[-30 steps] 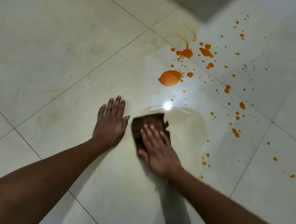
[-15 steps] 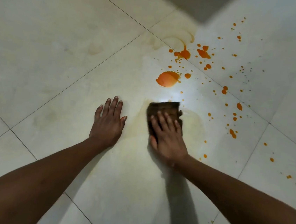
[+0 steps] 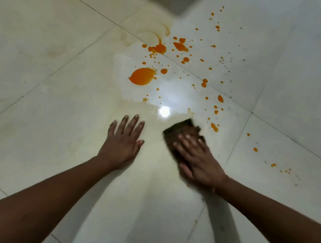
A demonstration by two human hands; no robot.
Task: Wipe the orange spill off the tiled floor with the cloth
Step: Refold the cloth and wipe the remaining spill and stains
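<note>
— Well, what lies under you?
— A pale, glossy tiled floor (image 3: 42, 73), cut by thin dark grout lines (image 3: 181, 64) that run at a slant.
— And the mess?
— The orange spill (image 3: 142, 76) sits toward the far edge of the big tile in front of me. Its largest blob lies in the tile's far half, smaller blotches lie along the far grout line, and specks scatter rightward onto the next tiles. A faint yellowish film dulls the tile nearer to me.
— And you?
— My left hand (image 3: 122, 143) lies flat on bare tile, palm down, fingers straight and slightly spread, holding nothing. My right hand (image 3: 197, 160) is just beside it, to the right, pressing down on the cloth (image 3: 180, 131) with straight fingers; it looks blurred.
— Where exactly is the cloth?
— Flat on the floor under my right palm. It is a dark brown pad whose far end pokes out past my fingertips, near the tile's right edge and apart from the big blob.
— Anything smaller?
— A bright light reflection (image 3: 164, 111) shines just beyond the cloth, and a few orange drops (image 3: 214, 127) lie just to its right.
</note>
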